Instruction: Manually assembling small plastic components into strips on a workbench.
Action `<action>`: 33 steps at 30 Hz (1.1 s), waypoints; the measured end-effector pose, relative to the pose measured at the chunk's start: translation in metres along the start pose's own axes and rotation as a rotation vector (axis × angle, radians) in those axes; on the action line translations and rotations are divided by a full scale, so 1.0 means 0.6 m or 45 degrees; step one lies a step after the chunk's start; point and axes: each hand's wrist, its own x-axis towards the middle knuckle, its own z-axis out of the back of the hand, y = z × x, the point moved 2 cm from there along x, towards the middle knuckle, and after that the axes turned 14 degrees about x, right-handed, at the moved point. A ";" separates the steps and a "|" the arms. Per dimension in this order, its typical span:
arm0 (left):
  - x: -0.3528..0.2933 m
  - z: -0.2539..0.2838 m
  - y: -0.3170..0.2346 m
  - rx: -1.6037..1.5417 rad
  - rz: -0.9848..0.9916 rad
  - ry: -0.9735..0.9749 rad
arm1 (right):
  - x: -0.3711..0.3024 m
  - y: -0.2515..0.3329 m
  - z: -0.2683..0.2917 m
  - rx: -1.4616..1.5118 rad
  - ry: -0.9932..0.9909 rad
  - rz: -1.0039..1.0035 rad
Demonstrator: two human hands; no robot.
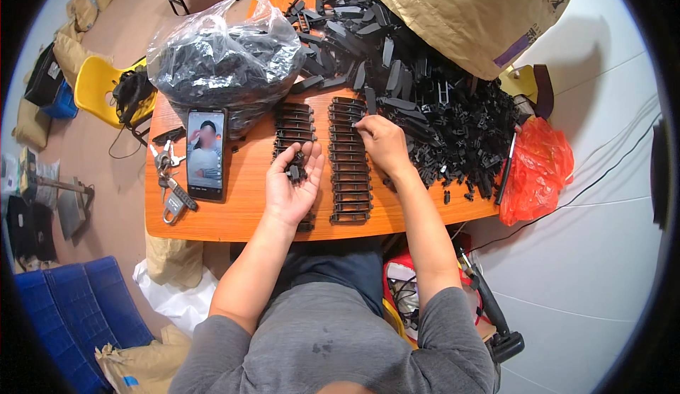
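Palm up, my left hand (294, 185) cups several small black plastic parts (295, 169), its fingers curled round them. Under and behind it runs a row of black plastic frames (292, 123), laid side by side, partly hidden by the hand. To the right lies a second, longer row of black frames (350, 181). My right hand (382, 143) is at the right side of this row, near its far end, with thumb and fingertips pinched together. Whatever sits between those fingertips is too small to make out.
A large heap of black plastic parts (397, 75) covers the table's far right, below a brown paper sack (474, 12). Far left stands a clear bag of black parts (223, 61). A phone (206, 155), keys with a padlock (172, 206), and a red plastic bag (536, 171) lie at the sides.
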 end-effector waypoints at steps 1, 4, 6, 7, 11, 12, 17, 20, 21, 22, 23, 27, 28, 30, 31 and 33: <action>0.001 -0.002 0.001 -0.002 0.004 -0.001 | -0.002 -0.001 -0.001 0.001 0.013 -0.023; 0.002 -0.007 0.002 0.003 -0.002 -0.015 | -0.003 -0.002 -0.002 -0.023 0.033 -0.017; 0.004 -0.005 0.000 -0.030 0.022 0.030 | -0.006 0.001 0.003 0.004 0.002 -0.001; 0.005 -0.004 0.000 -0.031 0.022 0.031 | -0.008 0.002 0.007 0.027 -0.034 0.010; 0.008 -0.004 0.000 -0.026 0.029 0.054 | -0.008 -0.002 0.005 -0.005 0.020 0.027; 0.008 -0.004 0.000 -0.023 0.023 0.043 | -0.007 -0.002 0.001 -0.020 0.018 0.029; 0.006 -0.010 -0.001 -0.021 0.029 0.070 | -0.009 -0.004 -0.003 0.055 -0.035 -0.040; 0.006 -0.010 -0.001 -0.024 0.028 0.088 | -0.010 -0.005 -0.002 0.032 -0.035 -0.053; 0.006 -0.010 -0.001 -0.022 0.017 0.107 | -0.009 -0.003 -0.004 -0.013 -0.009 -0.010; 0.005 -0.012 0.000 -0.020 0.020 0.107 | -0.008 -0.002 -0.004 -0.060 0.017 0.031; 0.005 -0.017 0.001 0.005 0.007 0.098 | -0.008 -0.005 -0.003 -0.062 0.014 0.029; 0.002 -0.029 0.004 0.119 -0.027 0.098 | -0.012 0.021 -0.002 -0.181 -0.063 0.089; 0.005 -0.029 0.000 0.117 -0.040 0.099 | -0.009 0.045 -0.004 -0.119 -0.139 0.060; 0.004 -0.028 0.004 0.093 -0.014 0.169 | -0.010 0.116 0.006 0.031 -0.114 0.120; -0.001 -0.038 0.009 0.142 -0.016 0.112 | -0.010 0.147 0.008 0.036 -0.059 0.154; 0.010 -0.010 0.004 0.085 0.032 0.290 | -0.007 0.184 0.000 0.053 -0.006 0.193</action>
